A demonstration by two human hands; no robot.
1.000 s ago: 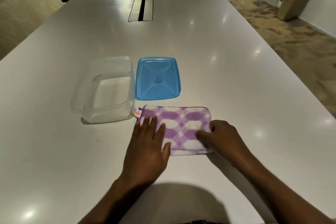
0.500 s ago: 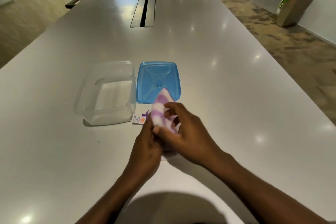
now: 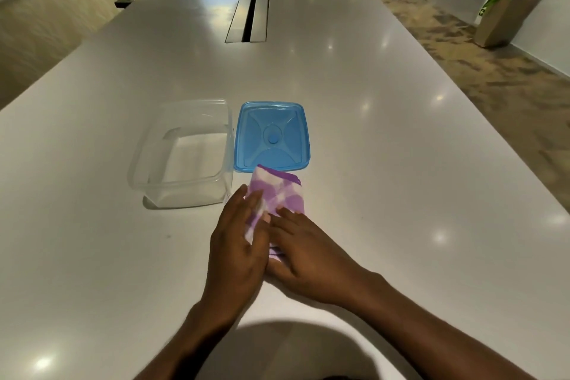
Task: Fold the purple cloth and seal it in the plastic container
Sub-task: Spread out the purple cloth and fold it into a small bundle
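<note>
Both my hands lie flat on the purple cloth (image 3: 279,194), fingers stretched out and pressing rather than gripping. My left hand (image 3: 239,244) covers the cloth's left side, my right hand (image 3: 305,251) its near right part, thumbs close together. The cloth is folded into a narrow strip on the white table (image 3: 385,139), its far end just touching the near edge of the blue lid (image 3: 273,136). That lid lies flat beside the clear plastic container (image 3: 185,153), which stands open to the left of the cloth, nothing in it.
</note>
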